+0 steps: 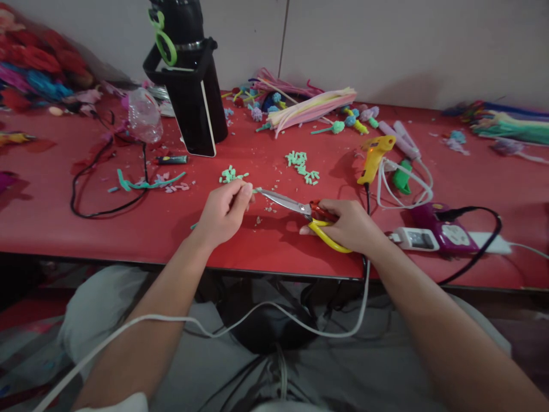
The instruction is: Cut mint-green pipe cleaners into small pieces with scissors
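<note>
Your left hand [223, 212] is pinching the green stem [256, 190] low over the table [274, 252], its free end poking right at the tips of the scissors [287, 202] your right hand [349, 224] grips, blades running left-right, nearly shut.

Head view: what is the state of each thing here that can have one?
left hand, pinched shut on a green piece
right hand, shut on the scissors handles
scissors, blades nearly shut, tips at the green piece
glue gun, resting on the table, cord attached
black bottle, upright
clear plastic bottle, lying down
</note>
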`<state>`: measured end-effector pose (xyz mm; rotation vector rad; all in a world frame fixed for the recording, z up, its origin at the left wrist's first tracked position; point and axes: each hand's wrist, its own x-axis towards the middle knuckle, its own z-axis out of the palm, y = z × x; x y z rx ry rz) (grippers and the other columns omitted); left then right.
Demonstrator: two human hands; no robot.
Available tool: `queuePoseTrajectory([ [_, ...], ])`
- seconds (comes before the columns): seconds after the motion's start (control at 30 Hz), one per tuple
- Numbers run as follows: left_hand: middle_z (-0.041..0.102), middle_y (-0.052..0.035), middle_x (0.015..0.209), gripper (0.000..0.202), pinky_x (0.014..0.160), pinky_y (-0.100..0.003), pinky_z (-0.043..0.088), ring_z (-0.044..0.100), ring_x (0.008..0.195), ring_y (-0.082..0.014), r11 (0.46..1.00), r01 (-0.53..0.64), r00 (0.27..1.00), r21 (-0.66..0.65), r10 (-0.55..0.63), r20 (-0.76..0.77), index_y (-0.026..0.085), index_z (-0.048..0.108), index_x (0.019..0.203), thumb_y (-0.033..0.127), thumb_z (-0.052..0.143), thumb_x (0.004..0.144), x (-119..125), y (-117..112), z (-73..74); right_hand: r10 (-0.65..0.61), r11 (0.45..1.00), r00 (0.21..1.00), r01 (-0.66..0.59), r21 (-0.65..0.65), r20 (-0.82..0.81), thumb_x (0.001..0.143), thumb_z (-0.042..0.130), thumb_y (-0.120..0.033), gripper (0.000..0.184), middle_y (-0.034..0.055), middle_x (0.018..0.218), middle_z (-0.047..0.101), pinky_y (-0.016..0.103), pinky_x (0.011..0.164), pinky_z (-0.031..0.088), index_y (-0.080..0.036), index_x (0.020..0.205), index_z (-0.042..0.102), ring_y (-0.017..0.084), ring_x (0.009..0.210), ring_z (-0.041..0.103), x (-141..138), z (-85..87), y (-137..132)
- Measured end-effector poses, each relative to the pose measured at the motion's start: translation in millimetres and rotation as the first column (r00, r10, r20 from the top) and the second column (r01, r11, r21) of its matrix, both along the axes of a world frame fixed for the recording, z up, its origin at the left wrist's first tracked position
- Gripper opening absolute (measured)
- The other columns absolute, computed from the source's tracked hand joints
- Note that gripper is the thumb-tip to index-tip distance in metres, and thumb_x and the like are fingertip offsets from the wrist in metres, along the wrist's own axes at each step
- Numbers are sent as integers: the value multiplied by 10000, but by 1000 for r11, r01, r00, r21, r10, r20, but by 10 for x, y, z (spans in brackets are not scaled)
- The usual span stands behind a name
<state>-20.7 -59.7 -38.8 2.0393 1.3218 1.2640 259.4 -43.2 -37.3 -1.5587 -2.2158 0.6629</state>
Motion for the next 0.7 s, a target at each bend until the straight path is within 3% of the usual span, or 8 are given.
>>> queuePoseTrajectory([
  [0.47,566,6,653,379,571,-260,423,522,584,-118,1000,-3,1000,17,2,7,209,536,779,435,461,1073,5,0,12,14,999,1000,-15,-34,-10,642,665,-910,717,-37,616,364,312,560,246,-228,664,447,130,611,347,20,20,-10],
  [0.7,573,3,671,365,578,-262,428,525,596,-119,1000,0,1000,-3,0,11,206,558,799,428,460,1073,5,-2,8,-3,1000,1000,3,-28,-8,627,660,-927,745,-36,617,351,309,556,242,-231,638,395,129,617,331,4,25,-12],
])
